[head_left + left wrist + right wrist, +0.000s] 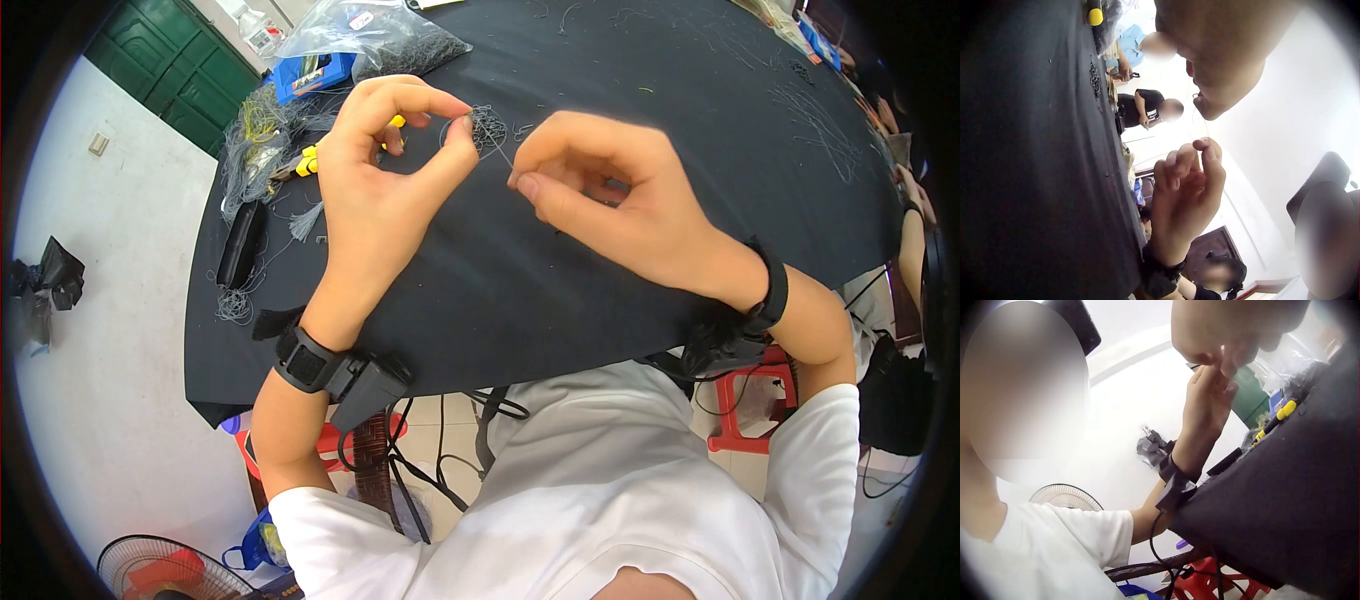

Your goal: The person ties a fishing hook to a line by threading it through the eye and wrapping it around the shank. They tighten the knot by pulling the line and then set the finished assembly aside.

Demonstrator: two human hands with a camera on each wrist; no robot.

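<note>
Both hands are raised above the black-covered table (600,330), a short gap between their fingertips. A thin grey cord (504,157) spans that gap. My left hand (385,165) pinches one end between thumb and forefinger. The other end is pinched by my right hand (625,195), its remaining fingers curled inward. In the left wrist view the right hand (1188,187) is seen beyond the blurred left hand (1222,56), fingertips facing. Behind the left fingertips, a small heap of dark grey cord pieces (488,128) lies on the cloth.
To the left lie yellow-handled pliers (306,162), a black case (241,246) and tangled grey cord (235,306). A clear bag of dark pieces (410,50) and a blue box (312,76) stand at the back. Loose strands (825,130) lie far right. Other people are around the table.
</note>
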